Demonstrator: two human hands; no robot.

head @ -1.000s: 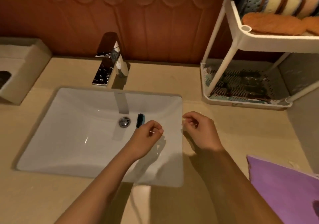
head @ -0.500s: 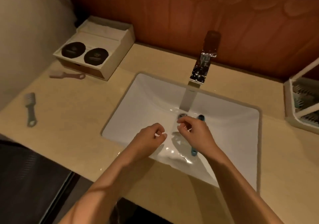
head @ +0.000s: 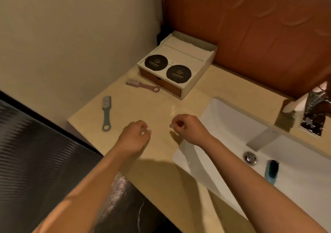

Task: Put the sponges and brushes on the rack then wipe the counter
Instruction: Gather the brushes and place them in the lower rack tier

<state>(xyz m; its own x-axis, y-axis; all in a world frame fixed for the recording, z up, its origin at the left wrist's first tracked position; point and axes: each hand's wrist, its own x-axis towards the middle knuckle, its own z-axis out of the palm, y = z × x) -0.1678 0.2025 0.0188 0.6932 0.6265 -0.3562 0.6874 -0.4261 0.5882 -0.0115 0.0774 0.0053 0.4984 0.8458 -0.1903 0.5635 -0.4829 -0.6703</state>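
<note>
A grey-green brush lies on the beige counter near its left edge. A pink brush rests farther back, in front of a white box. A blue brush with dark bristles lies inside the white sink, next to the drain. My left hand hovers over the counter with curled fingers, right of the grey-green brush, holding nothing. My right hand is loosely closed over the sink's left rim, also with nothing in it. The rack is out of view.
A white box with two black round lids stands at the back left against the brown wall. A chrome faucet sits at the right. The counter's left edge drops to a dark floor.
The view has swung left, away from the rack and sink. Both hands have moved from over the sink to the counter left of it. The blue brush stays in the sink.
</note>
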